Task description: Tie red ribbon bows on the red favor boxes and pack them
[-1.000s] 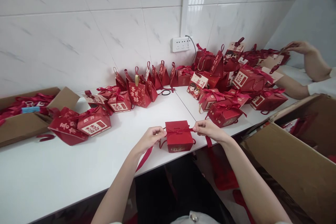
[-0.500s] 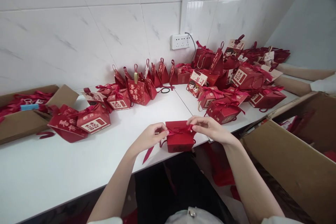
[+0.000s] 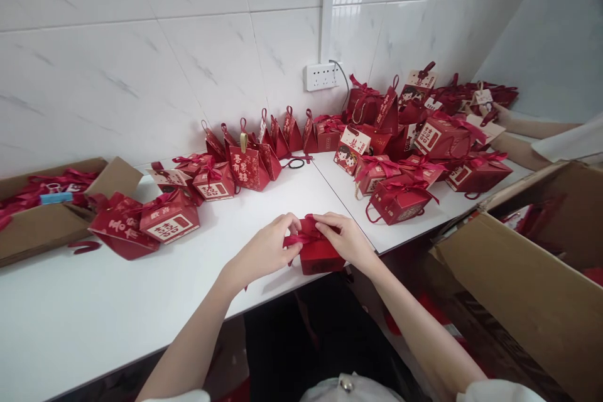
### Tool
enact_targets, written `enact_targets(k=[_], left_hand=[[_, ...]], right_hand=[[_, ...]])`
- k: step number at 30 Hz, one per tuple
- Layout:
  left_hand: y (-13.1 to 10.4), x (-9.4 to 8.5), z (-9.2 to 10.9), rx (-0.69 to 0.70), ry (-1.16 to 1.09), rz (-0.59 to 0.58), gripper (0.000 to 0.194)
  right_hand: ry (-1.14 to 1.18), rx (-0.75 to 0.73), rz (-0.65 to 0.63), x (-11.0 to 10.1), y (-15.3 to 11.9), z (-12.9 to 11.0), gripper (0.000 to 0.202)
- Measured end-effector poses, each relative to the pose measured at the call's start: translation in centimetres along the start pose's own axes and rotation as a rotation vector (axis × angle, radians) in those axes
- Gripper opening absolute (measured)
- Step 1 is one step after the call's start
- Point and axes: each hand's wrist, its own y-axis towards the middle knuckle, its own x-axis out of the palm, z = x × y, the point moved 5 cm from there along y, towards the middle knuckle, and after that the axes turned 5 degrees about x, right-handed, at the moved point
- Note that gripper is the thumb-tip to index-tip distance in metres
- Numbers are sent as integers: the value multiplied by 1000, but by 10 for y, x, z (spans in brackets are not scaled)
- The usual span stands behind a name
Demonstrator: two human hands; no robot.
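Note:
A small red box [image 3: 323, 257] stands near the front edge of the white table, directly in front of me. Red ribbon [image 3: 306, 237] crosses its top. My left hand [image 3: 268, 248] pinches the ribbon at the box's left side, thumb and forefinger pressed together. From the right, my right hand [image 3: 346, 239] reaches over the box top, its fingers closed on the ribbon near the middle. The fingers partly hide the ribbon and the top of the box.
Finished-looking red boxes [image 3: 400, 198] crowd the right and stand along the wall. An open carton of ribbons [image 3: 47, 226] is at the left, a large carton [image 3: 509, 282] at the right. Scissors [image 3: 296, 163] lie behind. Another person's hands [image 3: 504, 116] touch items at far right.
My right hand has moved left over the box top, toward my left hand. The ribbon is now gathered nearer the box's left side. The other person's hands have shifted.

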Motion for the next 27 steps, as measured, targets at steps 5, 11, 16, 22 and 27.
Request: enact_targets(k=[5,11,16,22,27], left_hand=[[-4,4,5,65,173,-91,18],[2,1,8,99,382,-143,21],[9,-8,13,143,433,-136,17],[17,-21,19,127,433,-108,18],[26,-30,22,35,459,-119,29]], right_hand=[[-15,-8,63,2,0,6,22],[72,112,121,4,-2,16,16],[82,71,100,4,-1,13,12],[68,63,105,3,0,11,13],[55,64,106,3,0,11,14]])
